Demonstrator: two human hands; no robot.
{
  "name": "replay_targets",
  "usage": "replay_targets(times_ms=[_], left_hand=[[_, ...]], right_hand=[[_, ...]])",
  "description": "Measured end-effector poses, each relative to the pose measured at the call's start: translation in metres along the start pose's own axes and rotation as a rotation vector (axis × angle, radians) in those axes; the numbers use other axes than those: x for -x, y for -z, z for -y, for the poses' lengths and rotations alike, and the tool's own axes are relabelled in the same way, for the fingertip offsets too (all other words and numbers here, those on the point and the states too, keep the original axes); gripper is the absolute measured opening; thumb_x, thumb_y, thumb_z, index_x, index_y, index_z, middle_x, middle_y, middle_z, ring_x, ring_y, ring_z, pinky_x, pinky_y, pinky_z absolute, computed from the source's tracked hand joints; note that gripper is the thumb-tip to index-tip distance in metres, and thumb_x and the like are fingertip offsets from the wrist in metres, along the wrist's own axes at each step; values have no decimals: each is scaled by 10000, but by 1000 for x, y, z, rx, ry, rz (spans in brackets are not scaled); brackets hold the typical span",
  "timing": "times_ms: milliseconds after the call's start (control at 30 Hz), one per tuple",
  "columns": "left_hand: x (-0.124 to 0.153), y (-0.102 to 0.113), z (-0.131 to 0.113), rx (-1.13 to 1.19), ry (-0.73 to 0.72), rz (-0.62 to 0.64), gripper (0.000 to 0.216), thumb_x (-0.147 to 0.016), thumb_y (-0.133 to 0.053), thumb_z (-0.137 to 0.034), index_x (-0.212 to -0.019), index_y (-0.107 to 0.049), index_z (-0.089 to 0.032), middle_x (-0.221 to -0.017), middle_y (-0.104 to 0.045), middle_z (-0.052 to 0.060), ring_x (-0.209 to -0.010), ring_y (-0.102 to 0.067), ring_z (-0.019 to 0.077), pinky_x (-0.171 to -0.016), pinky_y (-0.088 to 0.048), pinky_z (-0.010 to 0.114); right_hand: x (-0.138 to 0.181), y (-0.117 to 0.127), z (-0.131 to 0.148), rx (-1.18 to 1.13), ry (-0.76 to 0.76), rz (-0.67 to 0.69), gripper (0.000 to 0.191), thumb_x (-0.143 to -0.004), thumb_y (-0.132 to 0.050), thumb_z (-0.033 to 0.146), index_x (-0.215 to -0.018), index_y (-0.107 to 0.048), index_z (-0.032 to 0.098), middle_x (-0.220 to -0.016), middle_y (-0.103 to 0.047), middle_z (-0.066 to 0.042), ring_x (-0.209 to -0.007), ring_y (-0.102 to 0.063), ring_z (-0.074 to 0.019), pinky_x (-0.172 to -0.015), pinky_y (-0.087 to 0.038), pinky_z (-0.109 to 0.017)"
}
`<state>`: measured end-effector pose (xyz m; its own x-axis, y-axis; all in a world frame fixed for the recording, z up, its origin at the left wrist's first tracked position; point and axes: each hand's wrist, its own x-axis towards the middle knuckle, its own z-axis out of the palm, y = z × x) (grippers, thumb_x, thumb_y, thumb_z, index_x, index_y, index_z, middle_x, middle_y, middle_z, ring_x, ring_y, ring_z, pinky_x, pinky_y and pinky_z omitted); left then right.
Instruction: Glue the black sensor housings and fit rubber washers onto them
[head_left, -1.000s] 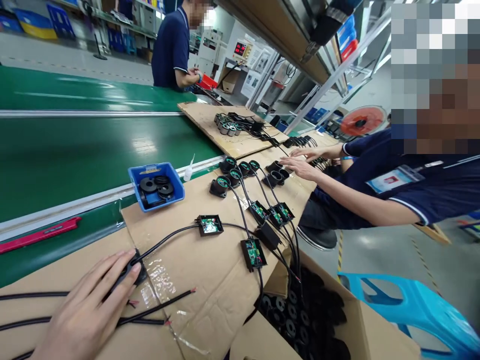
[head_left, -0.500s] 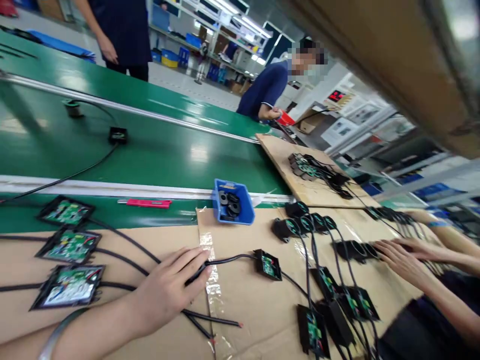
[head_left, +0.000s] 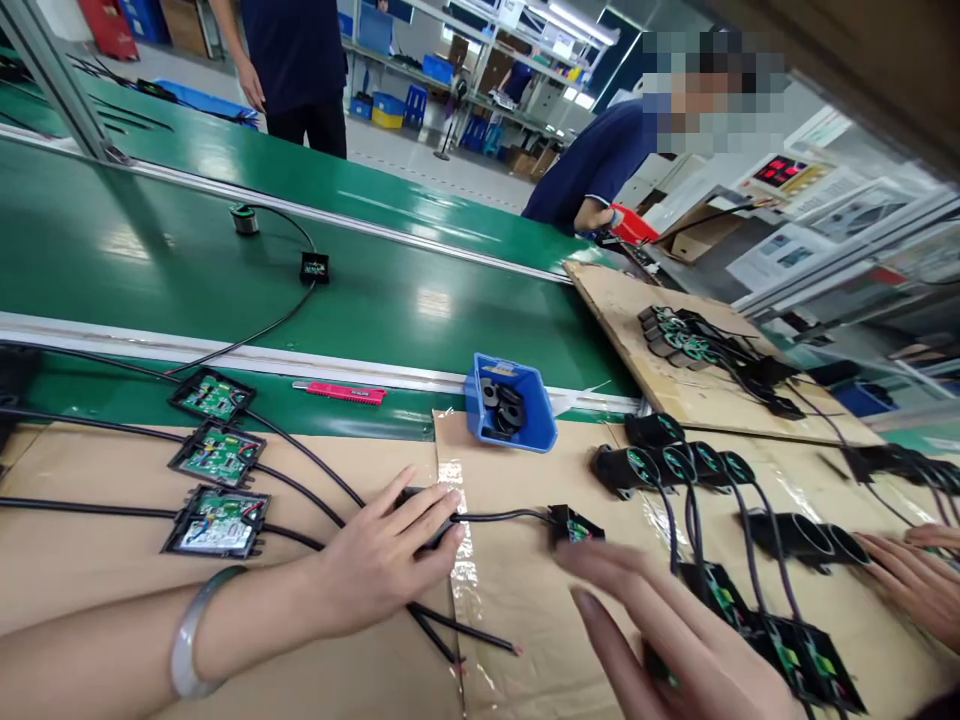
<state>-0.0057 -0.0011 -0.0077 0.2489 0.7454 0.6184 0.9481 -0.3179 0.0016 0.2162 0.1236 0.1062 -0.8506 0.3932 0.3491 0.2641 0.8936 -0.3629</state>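
My left hand (head_left: pixel 382 560) lies flat on the cardboard (head_left: pixel 112 620), fingers stretched over a black cable part. From under the fingers a black cable (head_left: pixel 502 517) runs right to a small open black box with a green circuit board (head_left: pixel 574 525). My right hand (head_left: pixel 675 640) hovers at the lower right with fingers spread, blurred, holding nothing, just below that box. Three open boxes with circuit boards (head_left: pixel 217 455) lie in a column to the left, each on a black cable.
A blue bin (head_left: pixel 517 435) of black rings stands at the belt edge beside a red-handled tool (head_left: pixel 341 393). Black round sensors (head_left: pixel 675 465) with cables lie to the right. A co-worker's hands (head_left: pixel 911 575) reach in at the right. A green conveyor (head_left: pixel 225 270) carries one cabled unit.
The view has swung left. My right hand has come into view at the lower right. My left hand stays pressed on the cable part.
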Motion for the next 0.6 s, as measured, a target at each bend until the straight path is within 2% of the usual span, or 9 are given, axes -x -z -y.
replay_targets(times_ms=[67,133,233,333,433,533,600], left_hand=[[-2,0,-2,7,27,1,266,-973,-423,-73,-1140,-621,-132,-1269,-661,161,-1232,-586,286,-1084,-487,565],[-3,-1,-3,36,63,1,252,-977,-437,-99,-1133,-625,-160,-1275,-647,150,-1252,-564,284,-1111,-460,559],[-4,-2,-2,119,119,-10,223,-973,-472,-117,-1086,-641,-210,-1245,-654,111,-1237,-563,252,-1173,-386,552],[-3,-1,2,245,144,-6,256,-945,-490,-87,-1111,-637,-215,-1287,-647,103,-1253,-552,247,-1204,-330,542],[-4,2,7,486,224,32,300,-902,-539,-103,-1174,-596,-217,-1343,-631,90,-1275,-552,257,-1204,-315,530],[-5,6,10,861,499,33,247,-886,-577,-173,-1128,-554,-220,-1265,-661,67,-1192,-608,228,-1135,-406,443],[-6,7,11,1065,707,54,237,-940,-536,-254,-1173,-540,-212,-1276,-642,82,-1206,-594,229,-1063,-456,389]], right_hand=[[-32,-21,8,-97,5,-65,227,-972,-535,154,-1168,-623,229,-1069,-688,-64,-981,-691,-158,-847,-595,-236],[-66,-43,16,-364,-27,-60,228,-1014,-486,193,-1218,-580,234,-1098,-673,-51,-1018,-667,-134,-890,-575,-240],[-103,-73,22,-735,-92,154,251,-1051,-419,294,-1217,-592,220,-1149,-667,-50,-1052,-653,-126,-934,-554,-271],[-117,-83,17,-886,-139,277,318,-1053,-389,360,-1178,-629,193,-1113,-684,-60,-1040,-661,-137,-921,-555,-294],[-109,-71,4,-851,-174,197,274,-1042,-442,355,-1146,-649,209,-1073,-690,-44,-994,-670,-133,-881,-554,-274],[-85,-53,-5,-631,-175,42,179,-1032,-485,284,-1064,-654,232,-965,-671,-7,-901,-658,-102,-799,-532,-207],[-64,-50,-4,-503,-124,-17,152,-1022,-488,218,-991,-637,220,-888,-652,0,-846,-645,-92,-746,-524,-178]])
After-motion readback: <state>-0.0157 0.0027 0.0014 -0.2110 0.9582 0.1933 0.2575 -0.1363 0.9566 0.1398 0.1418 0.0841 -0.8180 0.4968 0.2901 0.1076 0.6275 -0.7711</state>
